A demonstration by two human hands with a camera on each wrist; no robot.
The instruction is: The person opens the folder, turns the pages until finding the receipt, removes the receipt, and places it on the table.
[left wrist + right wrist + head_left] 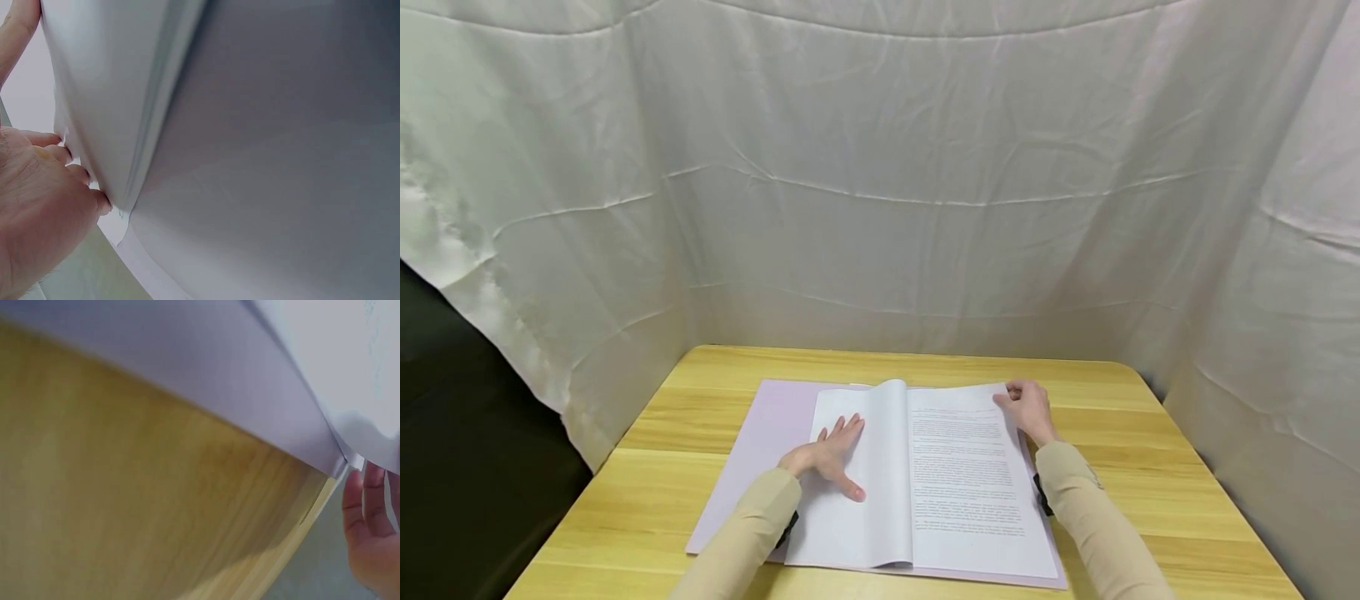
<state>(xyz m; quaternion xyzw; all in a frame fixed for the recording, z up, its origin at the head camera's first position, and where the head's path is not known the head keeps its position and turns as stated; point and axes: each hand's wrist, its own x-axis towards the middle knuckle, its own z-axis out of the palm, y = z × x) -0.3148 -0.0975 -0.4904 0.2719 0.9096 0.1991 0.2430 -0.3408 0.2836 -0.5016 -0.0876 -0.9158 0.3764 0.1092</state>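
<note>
A lilac folder (767,442) lies spread on the table, holding a stack of white paper. My left hand (829,460) rests with fingers spread on the blank turned-over sheets (835,537), which bulge up beside the fold. In the left wrist view the fingertips of the left hand (44,200) press at the edge of these sheets (106,81). At the far right corner of the printed sheet (966,475), my right hand (1032,412) pinches the paper. From the right wrist, fingers of the right hand (375,525) show at that lifted corner, partly behind the paper.
The wooden table (655,492) reaches out around the folder on both sides. Pale grey curtains (925,208) hang behind and beside it. Dark cloth (467,450) shows at the lower left.
</note>
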